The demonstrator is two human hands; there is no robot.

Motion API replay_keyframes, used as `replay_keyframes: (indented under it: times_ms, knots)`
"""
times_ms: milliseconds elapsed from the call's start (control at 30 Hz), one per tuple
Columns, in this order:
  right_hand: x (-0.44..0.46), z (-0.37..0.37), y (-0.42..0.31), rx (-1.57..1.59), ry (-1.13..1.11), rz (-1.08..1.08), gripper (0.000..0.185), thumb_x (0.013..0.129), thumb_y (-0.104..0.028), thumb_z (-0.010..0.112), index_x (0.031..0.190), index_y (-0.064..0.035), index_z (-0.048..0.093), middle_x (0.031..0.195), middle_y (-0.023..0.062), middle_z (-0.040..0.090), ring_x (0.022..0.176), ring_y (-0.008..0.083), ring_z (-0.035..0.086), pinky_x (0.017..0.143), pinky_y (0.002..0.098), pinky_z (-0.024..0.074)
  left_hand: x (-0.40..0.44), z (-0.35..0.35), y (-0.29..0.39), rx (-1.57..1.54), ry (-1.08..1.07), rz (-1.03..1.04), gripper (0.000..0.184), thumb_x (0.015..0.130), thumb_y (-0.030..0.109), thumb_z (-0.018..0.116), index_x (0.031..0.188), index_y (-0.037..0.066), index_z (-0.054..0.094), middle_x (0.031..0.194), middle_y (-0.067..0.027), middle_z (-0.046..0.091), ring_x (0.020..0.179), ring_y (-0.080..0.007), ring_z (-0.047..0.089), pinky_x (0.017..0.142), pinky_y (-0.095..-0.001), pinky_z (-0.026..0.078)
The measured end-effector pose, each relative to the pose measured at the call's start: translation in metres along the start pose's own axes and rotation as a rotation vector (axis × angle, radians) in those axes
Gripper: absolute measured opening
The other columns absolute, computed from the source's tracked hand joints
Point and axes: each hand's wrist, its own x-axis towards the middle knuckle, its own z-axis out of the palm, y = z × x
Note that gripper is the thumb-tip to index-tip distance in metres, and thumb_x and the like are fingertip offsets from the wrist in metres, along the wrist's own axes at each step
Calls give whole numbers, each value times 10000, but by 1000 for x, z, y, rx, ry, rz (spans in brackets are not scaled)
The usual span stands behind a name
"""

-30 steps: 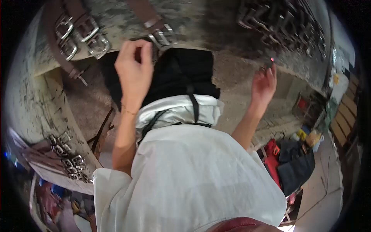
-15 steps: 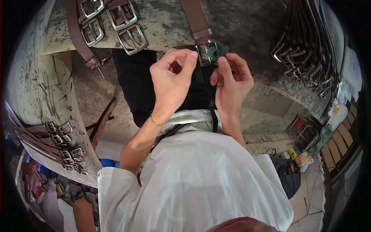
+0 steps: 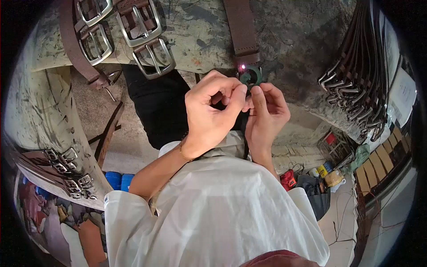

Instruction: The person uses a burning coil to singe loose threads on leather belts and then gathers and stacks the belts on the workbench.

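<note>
Just beyond the left fingers, pressed together, contents hidden, one green curled piece is pinched by the right fingers, presumably for two-handed access.

No readable text or labels.

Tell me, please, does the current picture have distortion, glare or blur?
Head view: strong fisheye bending, black corners; small pinkish-white glint by the green curved piece; bright highlights on a large buckle; left hand fairly sharp, leather scraps at lower left softer.
</note>
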Motion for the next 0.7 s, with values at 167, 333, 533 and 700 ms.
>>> replay_keyframes:
  times_ms: [167, 333, 533, 700]
  knots:
    - [1, 1, -4, -35, 2, 23, 132, 838, 23, 647, 961, 51, 605, 766, 77, 624, 588, 99, 567, 517, 221, 450, 2, -1, 0, 18, -15, 28, 78, 761, -56, 663, 788, 9, 629, 691, 6, 537, 577, -30, 435, 483, -196, 313]
    - [1, 2, -7, -56, -6, 37, 133, 838, 25, 647, 960, 52, 604, 767, 75, 625, 591, 100, 570, 523, 222, 452, 2, -2, -2, 8, -19, 43, 79, 757, -56, 665, 788, 10, 633, 686, 5, 532, 575, -35, 443, 488, -199, 316]
    - [1, 3, -9, -110, -24, 15, 129, 840, 28, 642, 960, 56, 603, 764, 75, 623, 594, 107, 576, 524, 226, 459, 2, -3, -1, 16, -32, 57, 81, 749, -52, 667, 798, 6, 637, 688, -8, 535, 578, -50, 463, 497, -204, 344]
    - [2, -15, -9, 137, -4, 57, 126, 860, 18, 609, 985, 32, 601, 778, 69, 630, 578, 131, 589, 500, 257, 471, 3, -11, 2, 160, -69, 199, 139, 727, -60, 659, 848, 7, 648, 730, -49, 547, 597, -114, 509, 535, -238, 424]
